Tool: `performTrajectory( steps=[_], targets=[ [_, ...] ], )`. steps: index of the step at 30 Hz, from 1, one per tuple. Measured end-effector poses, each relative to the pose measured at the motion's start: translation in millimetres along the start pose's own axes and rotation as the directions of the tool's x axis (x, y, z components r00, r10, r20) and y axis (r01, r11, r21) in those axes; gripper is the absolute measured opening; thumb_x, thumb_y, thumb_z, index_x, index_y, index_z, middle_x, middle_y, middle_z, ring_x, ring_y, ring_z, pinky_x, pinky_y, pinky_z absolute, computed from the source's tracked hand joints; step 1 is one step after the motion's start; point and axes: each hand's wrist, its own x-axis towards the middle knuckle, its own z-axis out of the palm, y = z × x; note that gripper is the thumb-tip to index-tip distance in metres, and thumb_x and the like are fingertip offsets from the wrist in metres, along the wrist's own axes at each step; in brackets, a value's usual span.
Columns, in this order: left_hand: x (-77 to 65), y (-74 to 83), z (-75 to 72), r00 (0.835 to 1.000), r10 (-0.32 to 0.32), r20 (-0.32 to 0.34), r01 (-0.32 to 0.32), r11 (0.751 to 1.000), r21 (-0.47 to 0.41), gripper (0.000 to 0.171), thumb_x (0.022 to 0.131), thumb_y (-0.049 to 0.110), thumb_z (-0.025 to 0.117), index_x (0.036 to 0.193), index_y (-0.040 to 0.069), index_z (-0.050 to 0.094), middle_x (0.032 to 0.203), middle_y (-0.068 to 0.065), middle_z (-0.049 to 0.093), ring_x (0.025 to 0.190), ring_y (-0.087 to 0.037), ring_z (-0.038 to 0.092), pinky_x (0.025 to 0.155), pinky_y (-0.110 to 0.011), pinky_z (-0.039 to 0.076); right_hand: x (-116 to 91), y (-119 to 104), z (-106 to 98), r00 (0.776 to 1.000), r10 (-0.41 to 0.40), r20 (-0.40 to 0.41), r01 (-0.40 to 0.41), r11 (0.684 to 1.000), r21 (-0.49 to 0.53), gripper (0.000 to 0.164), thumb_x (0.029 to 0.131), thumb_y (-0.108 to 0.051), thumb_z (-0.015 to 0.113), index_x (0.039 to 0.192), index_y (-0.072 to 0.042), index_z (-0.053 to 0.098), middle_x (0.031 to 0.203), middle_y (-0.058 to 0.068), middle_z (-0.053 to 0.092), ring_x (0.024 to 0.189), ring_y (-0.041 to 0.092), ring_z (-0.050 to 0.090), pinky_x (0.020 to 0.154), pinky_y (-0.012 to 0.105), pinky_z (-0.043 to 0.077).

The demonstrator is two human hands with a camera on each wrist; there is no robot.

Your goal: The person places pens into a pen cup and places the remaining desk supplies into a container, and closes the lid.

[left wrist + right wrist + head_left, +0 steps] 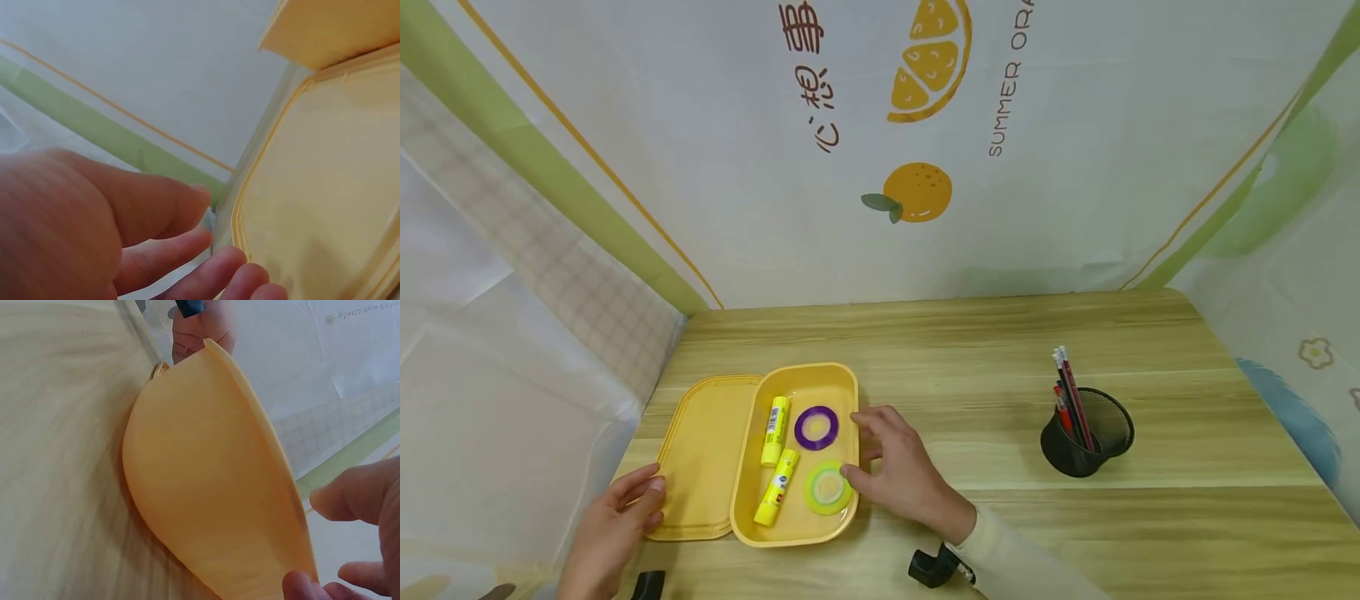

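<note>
A yellow plastic box lies on the table with its attached lid folded out flat to the left. Inside are two yellow glue sticks, a purple ring and a yellow-green ring, both like tape rolls. My left hand is at the lid's left edge, fingers bent loosely and thumb apart from them. My right hand is spread at the box's right rim, thumb and forefinger by the edge. In the right wrist view the box's outer wall stands beside the thumb and fingertips.
A black mesh pen holder with several pencils stands to the right on the wooden table. A white printed sheet hangs behind the table, and more cloth hangs at both sides. Black wrist devices show near the hands.
</note>
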Motion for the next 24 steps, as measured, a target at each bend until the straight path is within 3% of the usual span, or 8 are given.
performTrajectory(
  steps=[3, 7, 15, 24],
  targets=[
    [3.0, -4.1, -2.5, 0.999, -0.016, -0.05, 0.016, 1.0, 0.005, 0.064, 0.11, 0.028, 0.057, 0.163, -0.001, 0.034, 0.11, 0.025, 0.06, 0.09, 0.013, 0.059, 0.08, -0.017, 0.059, -0.6, 1.9, 1.4, 1.0, 0.001, -0.01, -0.001, 0.999, 0.037, 0.069, 0.088, -0.012, 0.084, 0.148, 0.004, 0.055, 0.142, 0.011, 0.054, 0.113, 0.028, 0.066, 0.085, 0.021, 0.062],
    [7.6, -11.1, -4.9, 0.995, -0.018, -0.1, 0.02, 1.0, 0.014, 0.061, 0.11, 0.026, 0.057, 0.161, -0.002, 0.037, 0.112, 0.021, 0.063, 0.088, 0.015, 0.057, 0.078, -0.019, 0.059, -2.0, 3.3, 3.0, 0.999, 0.027, -0.021, -0.026, 0.998, 0.057, 0.07, 0.086, -0.009, 0.086, 0.148, 0.003, 0.055, 0.144, 0.011, 0.053, 0.107, 0.025, 0.066, 0.081, 0.018, 0.061],
    [11.2, -18.1, -6.2, 0.978, -0.033, -0.205, 0.031, 0.999, -0.013, 0.058, 0.108, 0.022, 0.061, 0.158, -0.002, 0.043, 0.089, 0.033, 0.058, 0.08, 0.017, 0.058, 0.072, -0.018, 0.058, -3.6, 6.8, 5.1, 0.997, 0.074, -0.025, -0.071, 0.992, 0.104, 0.071, 0.085, -0.009, 0.087, 0.149, 0.0, 0.056, 0.139, 0.012, 0.057, 0.1, 0.015, 0.066, 0.08, 0.022, 0.063],
    [18.8, -26.0, -8.5, 0.976, -0.018, -0.216, 0.011, 0.999, -0.034, 0.056, 0.108, 0.017, 0.061, 0.156, -0.004, 0.044, 0.085, 0.033, 0.059, 0.081, 0.017, 0.059, 0.071, -0.015, 0.057, -3.2, 10.6, 5.8, 0.996, 0.085, -0.019, -0.082, 0.987, 0.14, 0.07, 0.085, -0.01, 0.087, 0.147, 0.001, 0.056, 0.13, 0.015, 0.06, 0.099, 0.019, 0.067, 0.081, 0.023, 0.062]
  ],
)
